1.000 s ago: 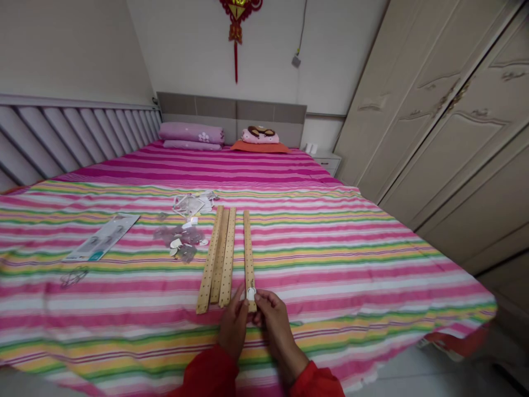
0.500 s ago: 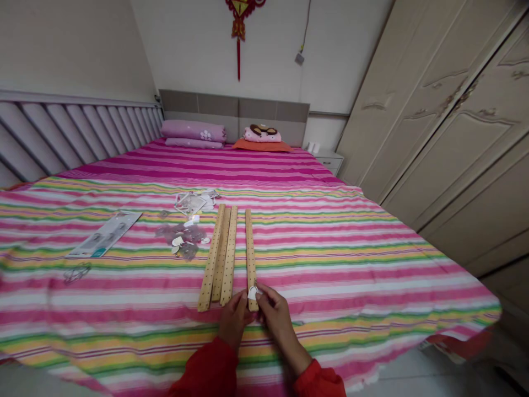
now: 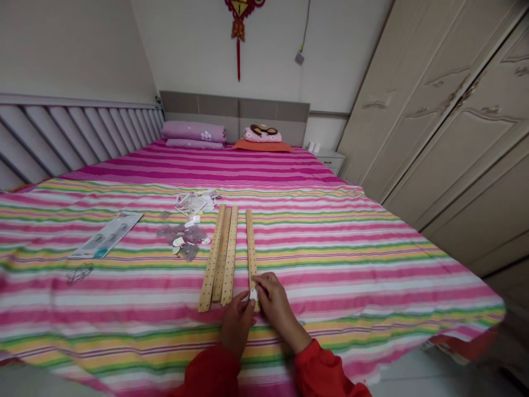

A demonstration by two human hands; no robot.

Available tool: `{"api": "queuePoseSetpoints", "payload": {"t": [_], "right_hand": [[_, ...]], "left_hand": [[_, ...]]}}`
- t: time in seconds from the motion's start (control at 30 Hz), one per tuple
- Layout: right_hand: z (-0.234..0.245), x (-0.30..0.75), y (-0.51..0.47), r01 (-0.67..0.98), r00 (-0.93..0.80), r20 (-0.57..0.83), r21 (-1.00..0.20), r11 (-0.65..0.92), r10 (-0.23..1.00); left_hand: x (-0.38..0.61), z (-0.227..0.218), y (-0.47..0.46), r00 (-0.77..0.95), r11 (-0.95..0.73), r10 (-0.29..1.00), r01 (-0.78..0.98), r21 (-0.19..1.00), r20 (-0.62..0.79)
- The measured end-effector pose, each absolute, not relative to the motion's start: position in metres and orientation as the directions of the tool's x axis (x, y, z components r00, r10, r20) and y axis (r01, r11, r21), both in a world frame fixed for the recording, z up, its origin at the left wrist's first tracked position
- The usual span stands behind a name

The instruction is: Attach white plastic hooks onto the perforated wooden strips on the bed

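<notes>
Moved up the lone perforated wooden strip (image 3: 250, 242): right hand (image 3: 276, 302), its hold not discernible. White tag (image 3: 253, 294) pinched by left hand (image 3: 236, 321) over the strip's near end.

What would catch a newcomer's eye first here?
Probably the multicoloured striped cloth across the lower half. Near its middle lie perforated wooden strips, the left hand and right hand at a white tag by the near end of the rightmost strip. A red ornament hangs above the headboard.
</notes>
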State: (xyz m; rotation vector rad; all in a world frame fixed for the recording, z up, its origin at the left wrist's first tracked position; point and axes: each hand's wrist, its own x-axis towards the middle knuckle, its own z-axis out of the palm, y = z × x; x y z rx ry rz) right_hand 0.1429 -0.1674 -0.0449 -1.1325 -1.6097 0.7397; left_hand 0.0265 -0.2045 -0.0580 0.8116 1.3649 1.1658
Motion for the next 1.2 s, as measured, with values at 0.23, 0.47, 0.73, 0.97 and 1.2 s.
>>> {"api": "queuePoseSetpoints", "payload": {"t": [0.23,0.47,0.73,0.97,1.2], "right_hand": [[-0.042,0.150,-0.168,0.385,-0.023,0.381,-0.850,0.360,0.924],[-0.044,0.145,-0.188,0.297,0.162,0.233,-0.938,0.178,0.959],[-0.044,0.128,-0.200,0.346,0.182,0.272,-0.917,0.197,0.945],[-0.046,0.128,-0.202,0.452,0.147,0.315,-0.864,0.220,0.937],[-0.043,0.126,-0.203,0.457,0.121,0.307,-0.861,0.221,0.944]], "left_hand": [[0.013,-0.069,-0.212,-0.098,0.072,0.993,0.106,0.992,-0.062],[0.004,-0.059,-0.209,-0.130,0.020,0.991,0.169,0.985,0.003],[0.011,-0.054,-0.193,-0.075,0.041,0.996,0.030,0.999,-0.038],[0.011,-0.073,-0.204,-0.039,-0.114,0.991,0.230,0.967,0.126],[0.010,-0.078,-0.199,-0.013,-0.218,0.971,0.381,0.899,0.240]]}}
